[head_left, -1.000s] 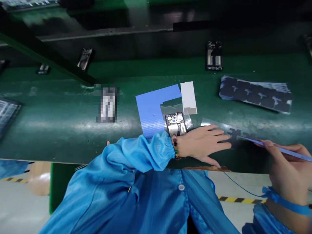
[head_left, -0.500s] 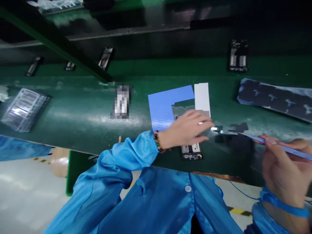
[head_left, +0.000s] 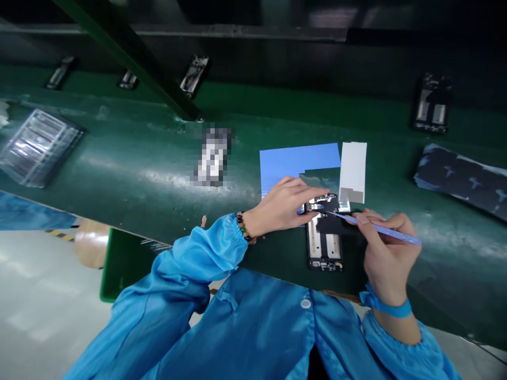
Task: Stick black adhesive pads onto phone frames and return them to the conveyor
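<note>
My right hand (head_left: 390, 248) pinches the blue tweezers (head_left: 396, 234), their points at a black sticker (head_left: 331, 224) over the phone's upper part. The opened phone (head_left: 325, 256) lies between my hands. My left hand (head_left: 283, 206) has thumb and forefinger parted at its upper end. A blue sheet (head_left: 299, 158) lies just beyond my left hand, a white card (head_left: 354, 166) beyond my right.

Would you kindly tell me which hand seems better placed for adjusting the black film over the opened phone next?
Probably the right hand: it holds the blue pointed tool, whose tip is at the black film. The left hand is at the opened phone's upper left, without a tool.
</note>
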A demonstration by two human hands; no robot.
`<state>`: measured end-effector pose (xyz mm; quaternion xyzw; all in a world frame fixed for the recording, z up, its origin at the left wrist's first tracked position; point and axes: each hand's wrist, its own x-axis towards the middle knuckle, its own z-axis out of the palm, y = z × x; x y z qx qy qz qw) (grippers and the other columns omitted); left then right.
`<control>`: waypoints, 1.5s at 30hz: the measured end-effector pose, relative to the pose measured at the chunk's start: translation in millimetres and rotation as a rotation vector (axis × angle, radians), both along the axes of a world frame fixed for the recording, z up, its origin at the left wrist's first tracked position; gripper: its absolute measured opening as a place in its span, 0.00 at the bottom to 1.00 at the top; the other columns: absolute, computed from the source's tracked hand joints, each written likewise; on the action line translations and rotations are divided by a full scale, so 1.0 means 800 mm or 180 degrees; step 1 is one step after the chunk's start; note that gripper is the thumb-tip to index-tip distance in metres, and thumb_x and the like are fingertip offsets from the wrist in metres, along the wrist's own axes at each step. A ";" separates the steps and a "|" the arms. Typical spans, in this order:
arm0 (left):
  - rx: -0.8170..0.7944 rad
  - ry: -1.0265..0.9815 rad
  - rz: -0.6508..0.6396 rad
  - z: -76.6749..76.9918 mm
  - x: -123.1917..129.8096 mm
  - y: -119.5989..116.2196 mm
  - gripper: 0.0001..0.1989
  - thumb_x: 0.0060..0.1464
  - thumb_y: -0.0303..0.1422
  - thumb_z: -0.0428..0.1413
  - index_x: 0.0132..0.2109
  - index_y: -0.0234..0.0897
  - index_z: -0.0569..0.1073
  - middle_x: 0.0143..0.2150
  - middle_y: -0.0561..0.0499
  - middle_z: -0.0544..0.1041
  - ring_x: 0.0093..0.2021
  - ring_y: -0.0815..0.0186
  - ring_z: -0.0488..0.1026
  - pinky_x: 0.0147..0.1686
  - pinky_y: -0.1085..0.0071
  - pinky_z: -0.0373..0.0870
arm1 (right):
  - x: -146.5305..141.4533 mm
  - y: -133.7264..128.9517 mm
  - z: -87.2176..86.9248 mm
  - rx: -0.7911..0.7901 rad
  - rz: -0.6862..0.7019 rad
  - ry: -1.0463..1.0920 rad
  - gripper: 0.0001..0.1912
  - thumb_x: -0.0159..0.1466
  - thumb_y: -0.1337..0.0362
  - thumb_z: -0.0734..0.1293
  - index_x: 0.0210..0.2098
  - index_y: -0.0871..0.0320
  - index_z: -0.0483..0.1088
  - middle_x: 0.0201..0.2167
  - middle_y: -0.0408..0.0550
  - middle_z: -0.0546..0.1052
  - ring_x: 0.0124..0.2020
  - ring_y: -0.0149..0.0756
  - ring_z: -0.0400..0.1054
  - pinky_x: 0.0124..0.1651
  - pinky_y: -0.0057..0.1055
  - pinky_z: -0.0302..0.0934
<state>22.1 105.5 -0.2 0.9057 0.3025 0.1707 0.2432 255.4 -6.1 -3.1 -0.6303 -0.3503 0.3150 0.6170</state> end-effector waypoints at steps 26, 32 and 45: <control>0.0041 0.0038 0.0036 0.003 0.000 -0.002 0.23 0.75 0.38 0.59 0.72 0.40 0.75 0.63 0.47 0.86 0.58 0.58 0.79 0.63 0.57 0.68 | -0.009 0.001 -0.002 -0.0152 -0.0075 -0.0188 0.23 0.61 0.59 0.84 0.31 0.52 0.65 0.32 0.40 0.84 0.40 0.40 0.84 0.60 0.47 0.78; 0.0312 0.0197 -0.0108 0.009 0.001 -0.003 0.17 0.79 0.40 0.54 0.64 0.43 0.82 0.65 0.46 0.83 0.59 0.56 0.77 0.58 0.56 0.69 | -0.011 0.002 0.000 -0.0203 -0.0044 -0.0251 0.23 0.62 0.58 0.84 0.31 0.52 0.65 0.33 0.42 0.84 0.41 0.40 0.84 0.59 0.47 0.78; 0.0915 0.0449 -0.0886 0.012 0.005 -0.066 0.33 0.76 0.54 0.53 0.74 0.35 0.74 0.78 0.37 0.70 0.74 0.48 0.71 0.76 0.47 0.68 | 0.057 -0.005 -0.004 -0.0243 -0.0647 0.0106 0.26 0.49 0.56 0.89 0.30 0.53 0.70 0.32 0.42 0.83 0.39 0.40 0.83 0.63 0.48 0.77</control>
